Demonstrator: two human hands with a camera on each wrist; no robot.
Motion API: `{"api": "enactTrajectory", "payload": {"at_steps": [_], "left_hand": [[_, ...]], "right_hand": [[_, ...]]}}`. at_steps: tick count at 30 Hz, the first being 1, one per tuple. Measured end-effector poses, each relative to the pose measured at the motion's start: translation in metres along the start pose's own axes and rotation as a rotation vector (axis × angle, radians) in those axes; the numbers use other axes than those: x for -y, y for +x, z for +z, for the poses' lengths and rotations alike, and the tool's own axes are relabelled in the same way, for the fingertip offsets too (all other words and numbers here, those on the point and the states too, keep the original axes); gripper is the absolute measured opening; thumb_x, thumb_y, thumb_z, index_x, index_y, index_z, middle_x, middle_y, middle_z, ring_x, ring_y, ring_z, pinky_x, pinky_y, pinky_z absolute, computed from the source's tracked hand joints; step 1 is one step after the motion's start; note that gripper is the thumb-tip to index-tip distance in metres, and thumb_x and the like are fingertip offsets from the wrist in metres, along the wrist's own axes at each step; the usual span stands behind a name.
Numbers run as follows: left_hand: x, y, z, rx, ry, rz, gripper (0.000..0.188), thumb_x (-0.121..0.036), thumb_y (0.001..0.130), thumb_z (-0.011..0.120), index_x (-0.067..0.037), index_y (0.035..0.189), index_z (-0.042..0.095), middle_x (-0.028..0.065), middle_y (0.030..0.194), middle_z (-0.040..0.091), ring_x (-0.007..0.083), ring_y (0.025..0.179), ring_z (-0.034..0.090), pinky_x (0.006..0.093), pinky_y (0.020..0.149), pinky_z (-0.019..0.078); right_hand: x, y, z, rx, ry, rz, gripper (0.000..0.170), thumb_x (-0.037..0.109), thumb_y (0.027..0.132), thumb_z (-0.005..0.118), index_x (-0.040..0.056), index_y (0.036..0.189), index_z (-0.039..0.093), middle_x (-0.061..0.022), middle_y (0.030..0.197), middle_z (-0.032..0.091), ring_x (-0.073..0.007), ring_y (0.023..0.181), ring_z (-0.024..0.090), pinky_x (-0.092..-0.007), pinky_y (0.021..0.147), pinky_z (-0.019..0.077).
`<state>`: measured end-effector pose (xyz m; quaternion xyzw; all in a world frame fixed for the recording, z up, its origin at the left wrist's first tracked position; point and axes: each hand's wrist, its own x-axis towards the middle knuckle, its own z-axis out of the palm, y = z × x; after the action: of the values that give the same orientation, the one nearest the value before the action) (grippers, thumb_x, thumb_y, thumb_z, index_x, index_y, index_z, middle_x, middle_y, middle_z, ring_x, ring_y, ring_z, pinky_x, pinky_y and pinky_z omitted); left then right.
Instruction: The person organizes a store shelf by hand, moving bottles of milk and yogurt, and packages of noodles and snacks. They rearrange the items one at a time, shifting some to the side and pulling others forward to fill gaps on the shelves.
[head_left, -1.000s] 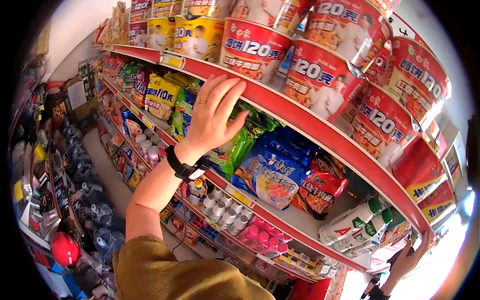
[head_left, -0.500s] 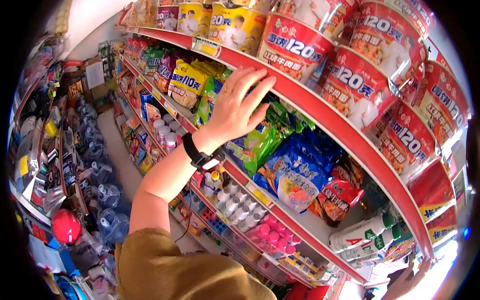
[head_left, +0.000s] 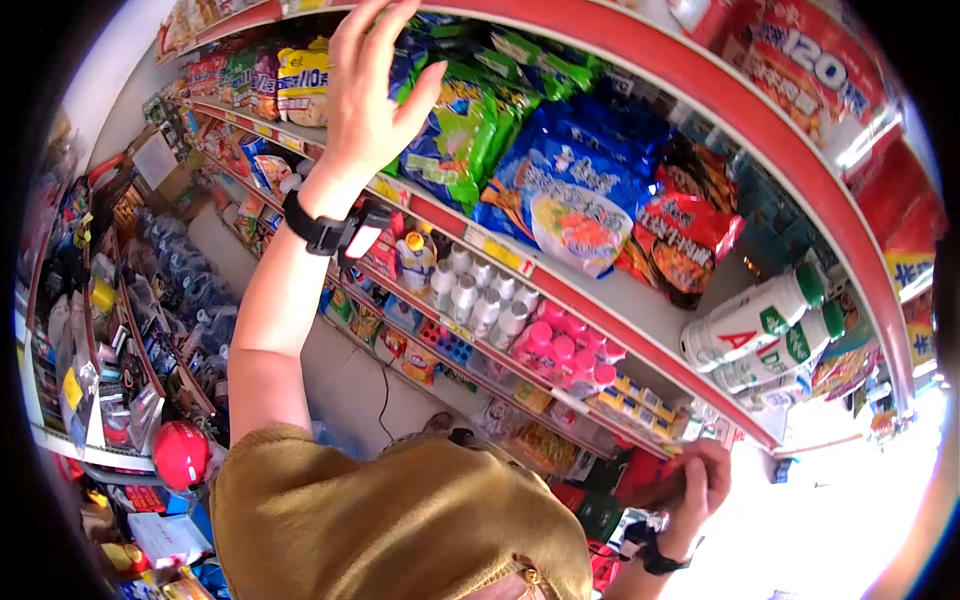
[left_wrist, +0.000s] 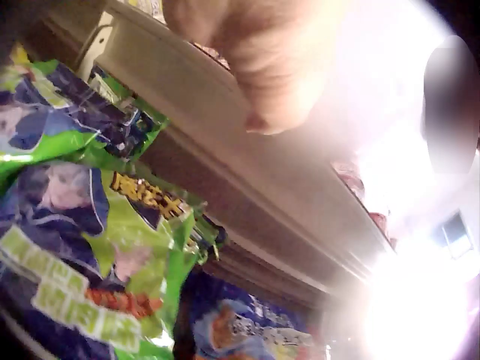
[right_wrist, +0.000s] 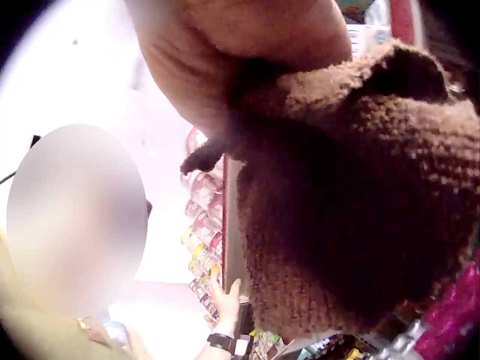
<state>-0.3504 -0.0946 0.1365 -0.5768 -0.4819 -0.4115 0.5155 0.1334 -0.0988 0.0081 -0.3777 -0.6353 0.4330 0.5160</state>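
Note:
My left hand (head_left: 375,105) is raised to the red front edge (head_left: 620,30) of the upper shelf, its fingers extended and fingertips at that edge. Below it lie green noodle packets (head_left: 455,140), which the left wrist view shows close up beneath the shelf board (left_wrist: 217,142). Down at the lower right, my right hand (head_left: 703,485) grips a brown knitted cloth (right_wrist: 337,225). The cloth hangs in folds from the fist and fills much of the right wrist view.
Blue noodle packets (head_left: 570,200) and red ones (head_left: 690,235) lie on the middle shelf beside two white bottles with green caps (head_left: 760,320). Pink bottles (head_left: 565,350) stand lower down. A red ball-like object (head_left: 182,455) is at left, across the aisle (head_left: 340,365).
My right hand has come away from the shelf's right end, lower and nearer my body, with the cloth. The head view has tilted down; my left hand stays at the shelf edge.

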Motion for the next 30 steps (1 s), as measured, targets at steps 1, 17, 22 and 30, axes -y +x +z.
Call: {"api": "enactTrajectory", "payload": {"at_steps": [1, 17, 22, 30], "left_hand": [[-0.012, 0.0, 0.003, -0.08, -0.052, 0.033, 0.053, -0.01, 0.081, 0.072, -0.005, 0.131, 0.052, 0.0128, 0.131, 0.053, 0.0301, 0.12, 0.052, 0.0385, 0.099, 0.0429], [-0.188, -0.195, -0.001, 0.657, -0.604, -0.234, 0.033, -0.005, 0.083, 0.067, -0.003, 0.115, 0.06, 0.0139, 0.123, 0.057, 0.0322, 0.114, 0.055, 0.0404, 0.095, 0.0458], [-0.228, -0.233, 0.002, 0.984, -0.773, -0.195, 0.038, -0.015, 0.086, 0.066, -0.005, 0.121, 0.057, 0.0135, 0.13, 0.052, 0.0335, 0.119, 0.052, 0.042, 0.099, 0.0439], [-0.245, -0.252, -0.001, 1.152, -0.855, -0.213, 0.039, -0.016, 0.086, 0.066, -0.005, 0.121, 0.056, 0.0141, 0.131, 0.051, 0.0335, 0.119, 0.052, 0.0418, 0.1, 0.0444]], "right_hand": [[-0.017, -0.006, 0.001, -0.026, 0.099, 0.067, 0.01, -0.002, 0.086, 0.053, -0.0017, 0.095, 0.059, -0.0087, 0.089, 0.058, -0.014, 0.072, 0.055, -0.0245, 0.066, 0.0445], [-0.147, -0.11, 0.005, -0.382, 1.006, 0.689, 0.043, 0.014, 0.094, 0.053, 0.0013, 0.135, 0.044, -0.0163, 0.122, 0.058, -0.0296, 0.113, 0.058, -0.0443, 0.098, 0.0474], [-0.166, -0.117, 0.006, -0.35, 0.794, 0.619, 0.034, 0.005, 0.096, 0.051, 0.0015, 0.13, 0.05, -0.0094, 0.109, 0.063, -0.0184, 0.095, 0.064, -0.0325, 0.08, 0.0542], [-0.179, -0.118, 0.012, -0.182, 0.295, 0.607, 0.017, 0.013, 0.097, 0.057, 0.0022, 0.11, 0.059, 0.001, 0.093, 0.058, -0.0058, 0.085, 0.05, -0.0208, 0.076, 0.0427]]}}
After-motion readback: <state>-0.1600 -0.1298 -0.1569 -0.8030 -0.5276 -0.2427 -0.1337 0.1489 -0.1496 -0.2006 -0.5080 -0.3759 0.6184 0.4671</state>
